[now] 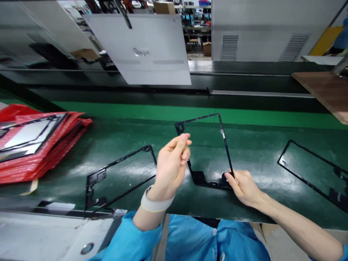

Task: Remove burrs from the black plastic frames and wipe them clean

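Observation:
My right hand (246, 186) grips a thin black plastic frame (226, 145) by its lower right corner, thumb on top. The frame is tilted up above the green work surface. In front of its left side is my left hand (172, 161), thumb and fingers pinched together; whatever may be between them is too small to make out. A white band (157, 203) circles the left wrist. Another black frame (121, 159) lies to the left, partly hidden by my left hand and forearm. A third black frame (312, 174) lies at the far right.
Red bubble-wrap bags (65, 145) are stacked at the left, with a frame and a pale panel on top. A white board (163, 54) hangs over the back of the green bench (258, 145). A brown wooden shelf (323, 90) juts in at the right.

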Demonstrator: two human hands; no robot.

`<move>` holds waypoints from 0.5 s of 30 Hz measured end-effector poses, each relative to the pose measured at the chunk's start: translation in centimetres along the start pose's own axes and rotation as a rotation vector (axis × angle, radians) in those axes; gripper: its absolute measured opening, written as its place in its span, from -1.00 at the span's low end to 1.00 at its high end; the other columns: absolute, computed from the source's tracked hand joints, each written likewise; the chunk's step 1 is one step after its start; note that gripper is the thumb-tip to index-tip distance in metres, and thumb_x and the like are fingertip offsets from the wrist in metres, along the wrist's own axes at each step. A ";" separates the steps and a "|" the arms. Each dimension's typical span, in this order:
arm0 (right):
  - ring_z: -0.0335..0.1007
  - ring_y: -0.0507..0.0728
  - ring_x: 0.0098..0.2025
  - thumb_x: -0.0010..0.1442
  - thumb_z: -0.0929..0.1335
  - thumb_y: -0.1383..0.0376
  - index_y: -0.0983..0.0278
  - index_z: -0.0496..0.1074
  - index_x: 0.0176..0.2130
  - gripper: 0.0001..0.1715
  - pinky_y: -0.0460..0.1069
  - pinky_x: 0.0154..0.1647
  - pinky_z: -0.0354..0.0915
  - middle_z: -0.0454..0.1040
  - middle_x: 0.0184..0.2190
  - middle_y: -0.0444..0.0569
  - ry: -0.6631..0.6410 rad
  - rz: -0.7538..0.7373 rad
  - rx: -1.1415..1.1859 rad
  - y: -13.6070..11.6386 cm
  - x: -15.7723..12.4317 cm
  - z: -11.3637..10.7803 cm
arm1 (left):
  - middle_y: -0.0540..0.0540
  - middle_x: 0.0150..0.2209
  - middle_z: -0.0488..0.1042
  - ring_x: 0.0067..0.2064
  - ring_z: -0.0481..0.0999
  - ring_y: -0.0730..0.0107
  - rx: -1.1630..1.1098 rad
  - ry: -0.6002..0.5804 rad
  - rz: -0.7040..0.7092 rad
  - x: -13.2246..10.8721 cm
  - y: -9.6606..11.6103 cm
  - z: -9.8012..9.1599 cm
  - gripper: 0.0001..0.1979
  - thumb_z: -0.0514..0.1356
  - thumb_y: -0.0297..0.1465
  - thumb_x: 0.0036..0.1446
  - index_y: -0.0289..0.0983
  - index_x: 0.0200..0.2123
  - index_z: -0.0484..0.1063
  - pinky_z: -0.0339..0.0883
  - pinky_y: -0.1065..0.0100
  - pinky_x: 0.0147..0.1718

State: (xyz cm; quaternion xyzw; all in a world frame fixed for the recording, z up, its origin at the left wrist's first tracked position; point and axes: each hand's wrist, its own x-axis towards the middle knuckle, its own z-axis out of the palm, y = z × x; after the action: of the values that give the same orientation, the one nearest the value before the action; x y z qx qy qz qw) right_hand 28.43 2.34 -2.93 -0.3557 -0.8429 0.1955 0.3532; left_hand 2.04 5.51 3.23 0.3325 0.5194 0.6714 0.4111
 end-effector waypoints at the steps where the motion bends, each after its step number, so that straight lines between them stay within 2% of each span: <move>1: 0.06 -0.05 -0.60 0.76 0.15 0.14 0.18 0.13 -0.40 -0.39 -0.06 -0.48 0.03 0.21 -0.60 -0.25 0.013 -0.001 -0.010 0.1 0.0 0.0 | -0.11 -0.24 0.67 -0.52 0.27 0.66 0.051 0.043 0.032 0.0 0.0 -1.2 -0.32 0.61 0.23 0.00 -0.24 -0.16 0.71 0.08 0.48 -0.62; 4: 0.07 -0.04 -0.58 0.73 0.20 0.21 0.18 0.14 -0.41 -0.42 -0.02 -0.45 0.00 0.24 -0.60 -0.22 0.074 -0.019 -0.069 0.2 -0.2 0.3 | -0.07 -0.31 0.68 -0.51 0.34 0.56 0.239 0.188 0.142 0.0 -0.2 -5.2 -0.43 0.57 0.16 0.09 -0.21 -0.18 0.71 0.12 0.45 -0.59; 6: 0.07 -0.03 -0.57 0.69 0.22 0.26 0.19 0.17 -0.42 -0.44 0.02 -0.42 -0.05 0.26 -0.60 -0.20 0.121 -0.046 -0.117 0.1 -0.3 0.5 | -0.04 -0.37 0.68 -0.48 0.42 0.48 0.405 0.216 0.191 -0.3 -0.8 -7.8 -0.57 0.59 0.04 0.10 -0.20 -0.24 0.73 0.21 0.42 -0.54; 8: 0.07 -0.02 -0.55 0.66 0.25 0.29 0.20 0.21 -0.41 -0.48 0.04 -0.40 -0.08 0.27 -0.59 -0.20 0.162 -0.075 -0.157 -0.1 -0.3 0.6 | -0.05 -0.42 0.70 -0.46 0.49 0.35 0.578 0.138 0.222 -0.7 -1.6 -9.9 -0.66 0.60 -0.02 0.04 -0.15 -0.33 0.76 0.28 0.36 -0.49; 10: 0.08 -0.01 -0.55 0.64 0.28 0.30 0.21 0.25 -0.41 -0.50 0.04 -0.40 -0.10 0.29 -0.59 -0.20 0.189 -0.099 -0.180 -0.3 -0.3 0.6 | -0.08 -0.35 0.76 -0.36 0.61 0.19 0.719 0.031 0.265 -1.2 -2.6 -11.5 -0.71 0.57 -0.01 0.06 -0.08 -0.37 0.78 0.41 0.27 -0.39; 13: 0.12 -0.02 -0.55 0.64 0.28 0.31 0.21 0.28 -0.40 -0.51 0.05 -0.40 -0.10 0.33 -0.58 -0.19 0.209 -0.121 -0.191 -0.3 -0.1 0.7 | -0.10 -0.22 0.82 -0.22 0.69 0.02 0.846 -0.084 0.368 -1.7 -3.7 -12.9 -0.75 0.47 0.02 0.19 0.01 -0.28 0.81 0.51 0.12 -0.17; 15: 0.17 -0.02 -0.55 0.65 0.27 0.30 0.22 0.30 -0.39 -0.51 0.04 -0.40 -0.08 0.37 -0.58 -0.18 0.213 -0.112 -0.202 -0.3 -0.1 1.0 | -0.09 -0.25 0.81 -0.24 0.65 0.01 0.873 -0.125 0.445 -1.9 -3.9 -13.3 -0.76 0.45 0.02 0.23 0.05 -0.28 0.81 0.50 0.09 -0.13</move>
State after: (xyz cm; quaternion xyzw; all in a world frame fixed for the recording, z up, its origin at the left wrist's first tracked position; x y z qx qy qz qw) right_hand 27.62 2.00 -3.54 -0.3605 -0.8347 0.0509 0.4132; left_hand -7.93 -1.33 -3.77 0.6161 0.6430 0.4414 0.1103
